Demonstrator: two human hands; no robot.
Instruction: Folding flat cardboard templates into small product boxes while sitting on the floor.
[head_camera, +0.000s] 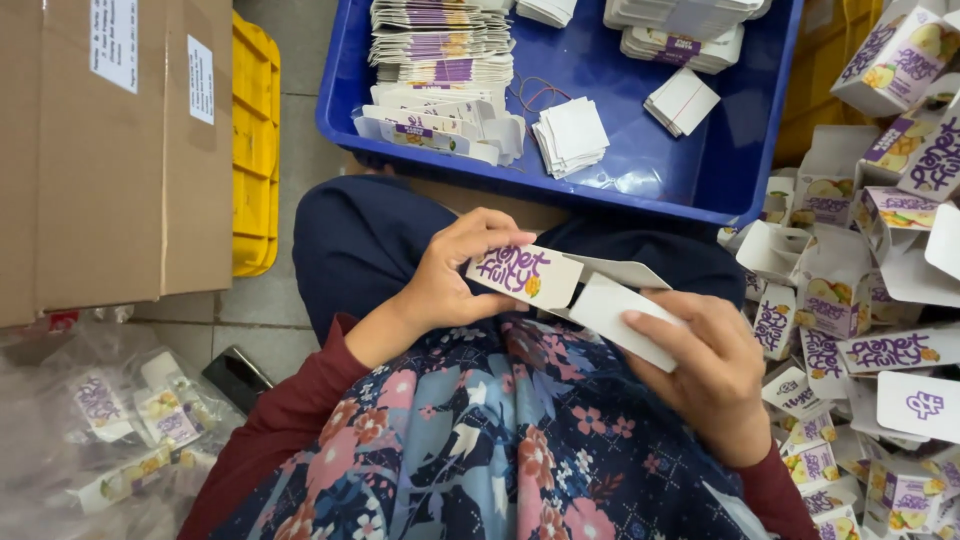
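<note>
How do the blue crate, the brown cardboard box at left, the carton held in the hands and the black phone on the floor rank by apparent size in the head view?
1. Blue crate and brown cardboard box: both cropped, too close to rank.
2. Carton.
3. Black phone, partly hidden.

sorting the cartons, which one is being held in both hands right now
The white carton over the lap, its end flap open, left hand and right hand on it; the others lie heaped or stacked.

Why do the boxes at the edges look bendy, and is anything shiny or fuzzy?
Head view: the wide lens curves the brown cardboard box; soft, even light gives faint glare on the blue tray; the small carton looks sharp; the plastic bag looks hazy.
</note>
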